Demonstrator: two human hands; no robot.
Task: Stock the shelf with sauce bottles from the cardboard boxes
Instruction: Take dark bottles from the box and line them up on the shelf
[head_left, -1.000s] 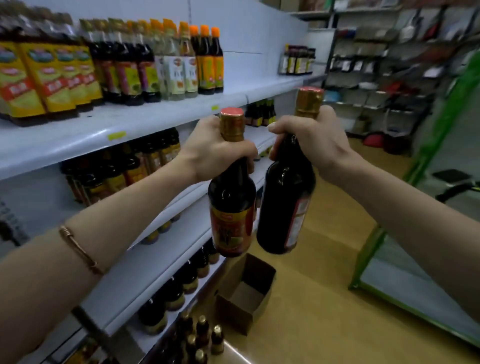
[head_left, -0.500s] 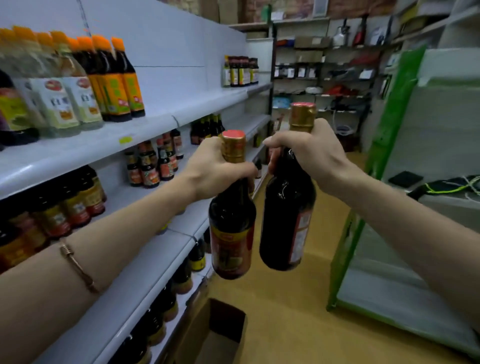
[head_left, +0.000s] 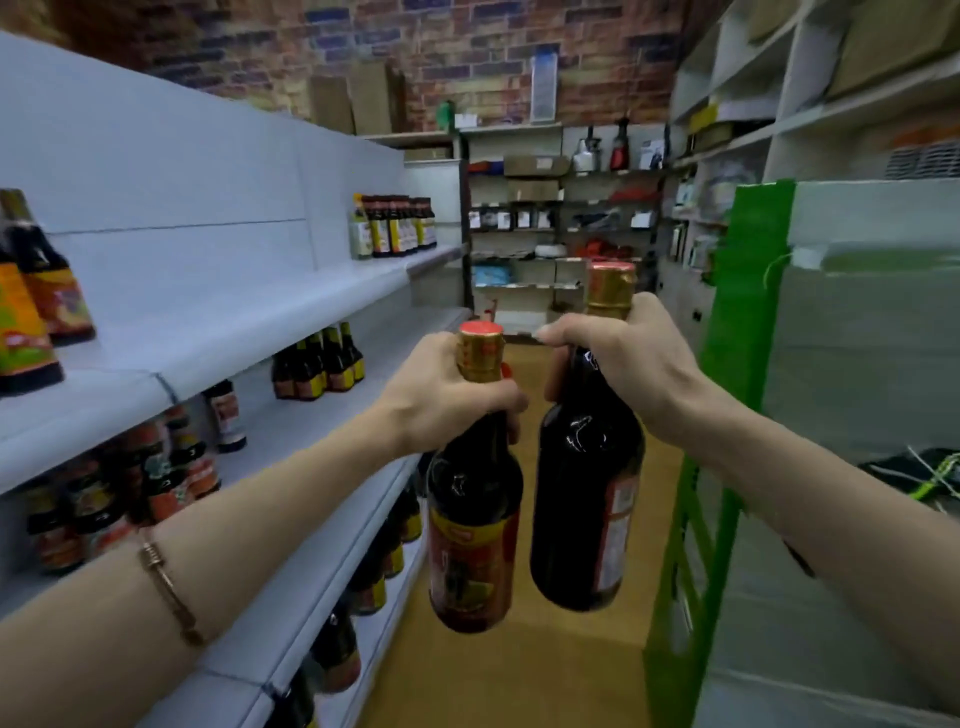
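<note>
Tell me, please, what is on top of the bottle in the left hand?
A red-topped gold foil cap tops the bottle, standing clear above the left hand. The neck below the foil is covered by the gripping fingers, so it cannot be seen.

We are seeing bare room along the upper shelf (head_left: 249, 291), between the bottles at its left edge (head_left: 36, 312) and the cluster at its far end (head_left: 395, 226).

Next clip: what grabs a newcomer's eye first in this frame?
Two dark sauce bottles held up by their necks at centre frame: the left hand grips the left bottle, the right hand grips the right bottle. To the left runs a white shelf, partly stocked with similar bottles; a brick wall closes the aisle.
</note>
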